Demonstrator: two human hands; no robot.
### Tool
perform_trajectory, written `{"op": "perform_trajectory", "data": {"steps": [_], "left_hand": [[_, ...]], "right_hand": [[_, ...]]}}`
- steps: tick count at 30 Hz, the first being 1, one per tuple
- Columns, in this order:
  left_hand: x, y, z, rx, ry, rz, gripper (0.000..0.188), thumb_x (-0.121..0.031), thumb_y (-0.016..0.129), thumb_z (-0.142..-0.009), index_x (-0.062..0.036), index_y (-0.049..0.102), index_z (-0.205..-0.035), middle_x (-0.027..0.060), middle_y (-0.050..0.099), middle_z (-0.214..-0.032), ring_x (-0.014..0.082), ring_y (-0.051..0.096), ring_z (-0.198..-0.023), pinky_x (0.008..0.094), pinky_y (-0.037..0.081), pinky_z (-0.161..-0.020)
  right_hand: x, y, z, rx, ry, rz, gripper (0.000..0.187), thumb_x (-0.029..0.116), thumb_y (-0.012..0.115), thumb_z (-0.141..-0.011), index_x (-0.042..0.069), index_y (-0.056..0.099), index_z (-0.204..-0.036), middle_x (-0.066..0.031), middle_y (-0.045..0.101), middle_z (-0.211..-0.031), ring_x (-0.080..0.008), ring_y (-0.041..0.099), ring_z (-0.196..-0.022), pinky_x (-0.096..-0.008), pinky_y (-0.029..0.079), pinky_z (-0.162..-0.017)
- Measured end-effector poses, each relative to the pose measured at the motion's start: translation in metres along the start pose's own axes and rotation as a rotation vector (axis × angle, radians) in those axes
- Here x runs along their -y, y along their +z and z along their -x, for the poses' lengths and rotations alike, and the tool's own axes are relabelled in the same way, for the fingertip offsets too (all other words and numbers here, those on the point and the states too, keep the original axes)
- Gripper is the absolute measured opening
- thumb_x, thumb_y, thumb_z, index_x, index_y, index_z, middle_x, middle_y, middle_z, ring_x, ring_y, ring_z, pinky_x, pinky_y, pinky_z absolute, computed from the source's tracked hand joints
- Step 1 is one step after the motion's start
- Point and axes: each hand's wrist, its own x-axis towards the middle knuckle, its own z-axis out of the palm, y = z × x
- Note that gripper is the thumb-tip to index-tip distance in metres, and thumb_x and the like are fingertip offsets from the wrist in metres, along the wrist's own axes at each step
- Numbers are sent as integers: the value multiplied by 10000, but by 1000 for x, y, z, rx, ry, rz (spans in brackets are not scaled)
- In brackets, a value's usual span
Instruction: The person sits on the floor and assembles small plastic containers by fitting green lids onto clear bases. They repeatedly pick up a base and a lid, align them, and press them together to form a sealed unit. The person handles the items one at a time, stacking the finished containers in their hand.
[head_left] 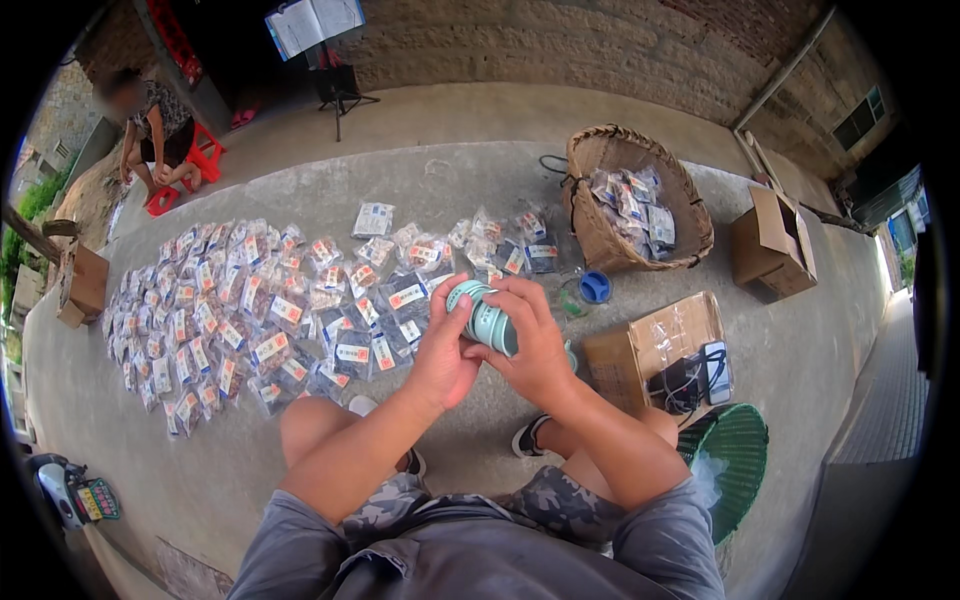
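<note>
Both of my hands are wrapped round a mint-green ribbed cylinder point(490, 327) with dark markings and a dark end, held tilted above the packets; its exact kind I cannot make out. My left hand point(442, 350) grips it from the left side. Over its top and right side curl the fingers of my right hand point(530, 340). Beneath and beyond my hands lie several clear plastic packets point(407, 297) with white, orange and blue labels. Partly hidden behind my right wrist is another pale green thing point(571, 356).
At the back right stands a woven basket point(610, 255) of packets, near a blue round object point(595, 287). A cardboard box point(615, 365) bears a phone point(716, 372) and cables. Also around are a green basket point(745, 470), an open carton point(768, 240), a music stand point(338, 105) and a seated person point(160, 125).
</note>
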Motion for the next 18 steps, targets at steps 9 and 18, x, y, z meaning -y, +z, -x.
{"op": "perform_trajectory", "data": {"steps": [9, 18], "left_hand": [[-5, 8, 2, 22, 177, 10, 557, -171, 681, -987, -197, 404, -1469, 75, 549, -1391, 233, 517, -1343, 465, 429, -1146], [6, -11, -9, -18, 73, 81, 427, -464, 569, -1081, -173, 509, -1388, 52, 605, -1347, 239, 570, -1310, 471, 470, -1122]], "right_hand": [[4, -1, 0, -17, 354, -167, 679, 93, 930, -714, 63, 565, -1286, -170, 596, -1288, -368, 622, -1198, -423, 522, -983], [8, 1, -1, 20, 246, -144, 641, 45, 888, -720, 70, 594, -1289, -163, 611, -1298, -368, 618, -1194, -435, 510, -1012]]}}
